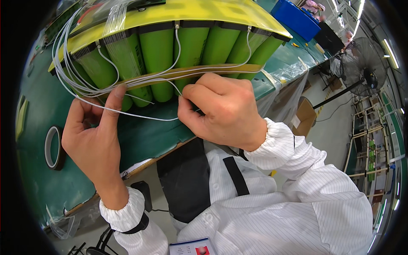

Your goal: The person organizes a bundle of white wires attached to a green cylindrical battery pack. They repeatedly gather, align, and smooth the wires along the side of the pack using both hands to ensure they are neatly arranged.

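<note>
A pack of several green cylindrical cells (pixel 158 55) lies on the green work mat (pixel 140 140), topped by a yellow sheet (pixel 191 12). Thin white wires (pixel 85 89) run from the cells and gather into a bundle in front of them. My left hand (pixel 95 136) pinches that bundle between index finger and thumb, left of the pack's front. My right hand (pixel 221 108) is closed on a single white wire (pixel 144 115) stretched between both hands, and rests against the cell ends.
A roll of tape (pixel 53 147) lies on the mat at the left. A blue bin (pixel 296 19) stands at the far right of the bench. A standing fan (pixel 361 68) and a cardboard box (pixel 307 117) are on the floor to the right.
</note>
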`<state>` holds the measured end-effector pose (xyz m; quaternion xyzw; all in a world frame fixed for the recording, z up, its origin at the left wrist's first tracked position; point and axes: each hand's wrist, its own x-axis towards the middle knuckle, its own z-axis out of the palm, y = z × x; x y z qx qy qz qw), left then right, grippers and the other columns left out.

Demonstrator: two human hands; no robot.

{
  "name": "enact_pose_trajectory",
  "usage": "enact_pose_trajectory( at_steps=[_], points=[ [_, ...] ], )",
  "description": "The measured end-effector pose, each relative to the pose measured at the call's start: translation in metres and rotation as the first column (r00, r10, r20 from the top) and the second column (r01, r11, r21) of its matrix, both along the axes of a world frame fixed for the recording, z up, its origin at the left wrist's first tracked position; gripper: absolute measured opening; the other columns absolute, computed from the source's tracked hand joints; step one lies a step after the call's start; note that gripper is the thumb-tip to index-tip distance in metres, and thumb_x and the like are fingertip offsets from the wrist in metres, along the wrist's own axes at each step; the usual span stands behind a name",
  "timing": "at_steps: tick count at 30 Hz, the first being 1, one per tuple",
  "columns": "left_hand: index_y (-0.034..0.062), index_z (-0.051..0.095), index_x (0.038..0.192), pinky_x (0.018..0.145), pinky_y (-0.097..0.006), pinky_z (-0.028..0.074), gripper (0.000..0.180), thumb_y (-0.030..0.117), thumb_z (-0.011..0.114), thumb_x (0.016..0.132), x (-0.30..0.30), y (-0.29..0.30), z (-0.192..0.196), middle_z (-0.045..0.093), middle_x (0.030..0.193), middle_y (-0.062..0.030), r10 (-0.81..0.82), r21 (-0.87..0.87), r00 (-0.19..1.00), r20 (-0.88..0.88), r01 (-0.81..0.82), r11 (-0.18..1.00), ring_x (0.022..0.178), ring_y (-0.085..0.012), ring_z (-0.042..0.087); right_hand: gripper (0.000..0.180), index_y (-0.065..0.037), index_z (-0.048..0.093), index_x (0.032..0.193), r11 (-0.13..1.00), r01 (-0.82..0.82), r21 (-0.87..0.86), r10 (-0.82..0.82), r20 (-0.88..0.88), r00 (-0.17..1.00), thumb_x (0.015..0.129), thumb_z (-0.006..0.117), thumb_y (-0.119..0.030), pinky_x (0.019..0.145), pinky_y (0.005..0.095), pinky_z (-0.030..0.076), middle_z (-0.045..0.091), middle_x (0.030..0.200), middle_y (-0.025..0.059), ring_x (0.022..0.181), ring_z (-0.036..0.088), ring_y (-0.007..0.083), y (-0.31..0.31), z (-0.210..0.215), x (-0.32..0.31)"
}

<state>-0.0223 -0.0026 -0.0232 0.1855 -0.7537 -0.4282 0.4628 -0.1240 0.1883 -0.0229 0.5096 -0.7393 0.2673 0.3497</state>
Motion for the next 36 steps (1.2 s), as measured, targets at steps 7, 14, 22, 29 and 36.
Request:
enact_pose_trajectory(
  at_steps=[7,14,22,29,36],
  points=[
    [0.0026,0.061,0.073,0.055,-0.019,0.03,0.032,0.017,0.089,0.08,0.003,0.001,0.004,0.051,0.063,0.0052,0.001,0.005,1.0,0.008,-0.001,1.0,0.059,-0.0032,0.041,0.019,-0.007,0.071,0.082,0.991,0.087,-0.1,-0.092,-0.051,0.994,0.065,0.077,0.0,0.051,0.0292,0.05,0.067,0.076,0.0044,0.057,0.064,0.02,-0.007,0.003,0.006],
    [0.0028,0.062,0.073,0.055,-0.019,0.03,0.033,0.018,0.09,0.079,0.002,0.002,0.004,0.052,0.062,0.005,0.005,0.03,1.0,0.029,-0.006,1.0,0.058,-0.0032,0.041,0.02,-0.006,0.071,0.082,0.987,0.079,-0.139,-0.089,-0.066,0.994,0.064,0.076,0.001,0.05,0.0282,0.051,0.069,0.078,0.0055,0.056,0.064,0.0204,-0.007,0.001,0.004],
    [0.0034,0.062,0.073,0.055,-0.02,0.031,0.034,0.02,0.09,0.078,0.003,0.001,0.005,0.054,0.062,0.0052,0.029,-0.006,0.999,0.04,-0.029,1.0,0.059,-0.0036,0.042,0.023,-0.006,0.073,0.084,0.994,0.019,-0.107,-0.022,-0.028,0.999,0.064,0.074,0.004,0.049,0.0277,0.05,0.067,0.075,0.005,0.055,0.063,0.0189,-0.005,0.0,0.008],
    [0.0038,0.061,0.073,0.055,-0.02,0.031,0.034,0.02,0.09,0.079,0.002,0.001,0.003,0.053,0.063,0.0051,0.01,0.034,1.0,0.025,-0.011,0.999,0.059,-0.0039,0.042,0.034,-0.006,0.076,0.094,0.997,-0.072,-0.009,0.072,-0.035,0.997,0.063,0.071,0.007,0.048,0.028,0.048,0.065,0.076,0.0021,0.052,0.059,0.0153,-0.002,0.002,0.006],
    [0.0042,0.059,0.071,0.057,-0.02,0.03,0.036,0.021,0.089,0.08,0.003,-0.002,0.002,0.051,0.064,0.0061,0.021,0.02,1.0,0.008,-0.021,1.0,0.061,-0.004,0.04,0.03,-0.005,0.072,0.098,0.994,-0.09,-0.059,0.082,-0.122,0.989,0.068,0.075,-0.007,0.044,0.0286,0.044,0.056,0.079,0.0017,0.052,0.058,0.0157,-0.002,-0.003,-0.002]
  ],
)
